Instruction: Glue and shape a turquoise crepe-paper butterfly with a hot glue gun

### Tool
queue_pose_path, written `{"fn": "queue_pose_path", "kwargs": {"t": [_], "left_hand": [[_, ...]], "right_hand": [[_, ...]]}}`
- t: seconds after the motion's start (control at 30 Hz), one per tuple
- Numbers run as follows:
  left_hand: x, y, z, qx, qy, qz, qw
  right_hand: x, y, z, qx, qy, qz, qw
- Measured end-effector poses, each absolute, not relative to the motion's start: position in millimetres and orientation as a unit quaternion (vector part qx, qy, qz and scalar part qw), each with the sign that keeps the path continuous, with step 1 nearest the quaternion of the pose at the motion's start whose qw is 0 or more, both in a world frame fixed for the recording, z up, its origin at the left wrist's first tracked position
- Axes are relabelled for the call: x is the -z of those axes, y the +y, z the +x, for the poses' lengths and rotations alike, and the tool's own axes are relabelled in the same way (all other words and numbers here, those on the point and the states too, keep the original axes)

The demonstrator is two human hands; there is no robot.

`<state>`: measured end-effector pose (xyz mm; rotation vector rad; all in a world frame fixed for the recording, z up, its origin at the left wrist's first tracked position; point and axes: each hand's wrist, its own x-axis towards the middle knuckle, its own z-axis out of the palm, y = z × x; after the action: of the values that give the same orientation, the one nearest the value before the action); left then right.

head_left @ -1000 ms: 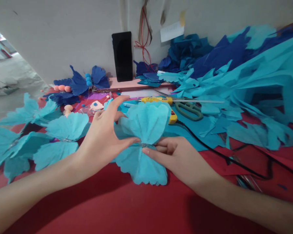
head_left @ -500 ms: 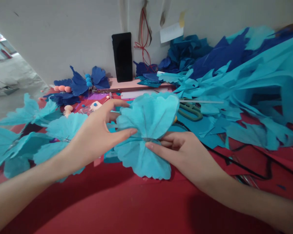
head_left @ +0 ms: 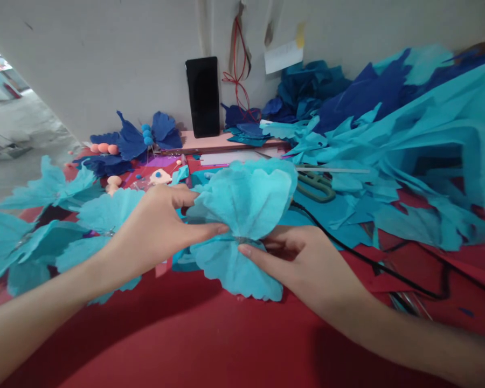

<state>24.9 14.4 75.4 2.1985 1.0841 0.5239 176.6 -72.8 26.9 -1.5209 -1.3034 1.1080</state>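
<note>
Between my hands is a turquoise paper butterfly (head_left: pixel 242 199) with scalloped wings and a pinched dark middle, raised over the red table (head_left: pixel 234 339). My right hand (head_left: pixel 299 258) grips it near the centre, thumb on top and fingers underneath. From the left, my left hand (head_left: pixel 165 215) pinches the upper wing, its thumb pressed on the front and its fingers partly hidden behind. Finished-looking turquoise butterflies (head_left: pixel 109 215) lie beside my left forearm. Behind the held one rests a pair of green-handled scissors (head_left: pixel 317 186).
A dark phone (head_left: pixel 202 97) leans on the wall at the back. Blue butterflies (head_left: pixel 137 137) and orange beads (head_left: pixel 104 148) are at the back left. Turquoise cut scraps (head_left: pixel 408 161) heap up at the right. A black cable (head_left: pixel 359 258) crosses the table's right side.
My left fingers have closed in on the upper wing, which now folds forward more. My right hand keeps its hold near the centre, with little movement.
</note>
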Motion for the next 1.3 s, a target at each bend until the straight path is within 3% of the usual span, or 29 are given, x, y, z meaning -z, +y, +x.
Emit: {"fn": "queue_pose_path", "kwargs": {"t": [0.17,0.53,0.73,1.3], "left_hand": [[-73.4,13.2,25.4,-0.222,0.359,0.855,0.301],[-73.0,9.2,27.7,-0.241,0.347,0.865,0.270],[-72.6,11.6,26.4,-0.237,0.351,0.866,0.265],[-74.7,13.0,24.4,-0.249,0.327,0.875,0.255]], "right_hand": [[-30.0,-74.4,174.4,-0.381,-0.549,-0.628,0.399],[-28.2,-75.7,172.6,-0.371,-0.547,-0.629,0.410],[-30.4,-73.7,174.1,-0.448,-0.508,-0.604,0.421],[-30.9,-72.7,174.3,-0.482,-0.486,-0.590,0.429]]}}
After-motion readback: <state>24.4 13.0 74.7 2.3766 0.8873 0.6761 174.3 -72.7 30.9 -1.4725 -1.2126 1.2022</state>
